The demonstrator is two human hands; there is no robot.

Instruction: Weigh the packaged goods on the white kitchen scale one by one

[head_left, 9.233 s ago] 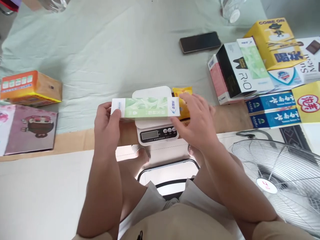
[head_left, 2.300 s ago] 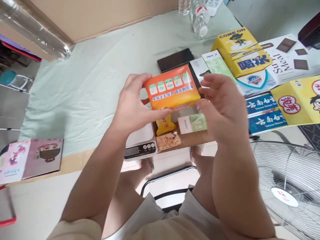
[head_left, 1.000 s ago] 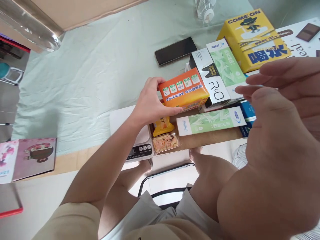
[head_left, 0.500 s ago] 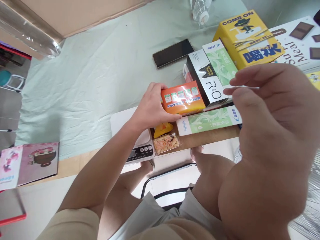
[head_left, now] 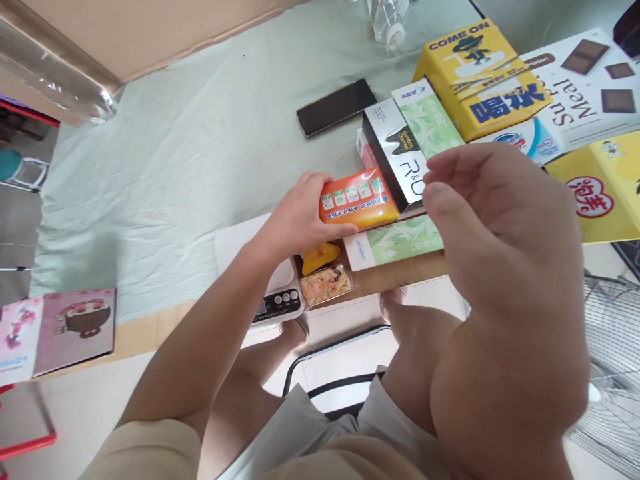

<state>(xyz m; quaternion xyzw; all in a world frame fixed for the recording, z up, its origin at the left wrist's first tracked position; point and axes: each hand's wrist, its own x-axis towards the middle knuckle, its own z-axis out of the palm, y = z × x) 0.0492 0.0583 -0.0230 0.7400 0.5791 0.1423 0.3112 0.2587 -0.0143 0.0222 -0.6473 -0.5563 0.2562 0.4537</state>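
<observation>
My left hand (head_left: 305, 210) is wrapped round the left end of an orange laundry soap pack (head_left: 357, 198), thumb along its near edge and fingers at the back. The pack sits against a black and silver R&O box (head_left: 395, 147), above a green and white box (head_left: 395, 245). Raised close to the camera, my right hand (head_left: 505, 247) has its thumb and fingers apart, with nothing visible between them. It covers part of the boxes behind it. By my left wrist are a white kitchen scale (head_left: 283, 300), a yellow packet (head_left: 320, 257) and a clear-wrapped snack (head_left: 326, 285).
A black phone (head_left: 336, 107) lies behind the boxes, with a clear plastic bottle (head_left: 389, 23) farther back. To the right stand a yellow COME ON box (head_left: 483, 73), a white Meal box (head_left: 590, 87) and another yellow box (head_left: 607, 180). A wire fan guard (head_left: 610, 360) is below right.
My right hand has shifted left, uncovering the blue and white and yellow boxes on the right. The view has shifted slightly. My left hand stays on the soap pack.
</observation>
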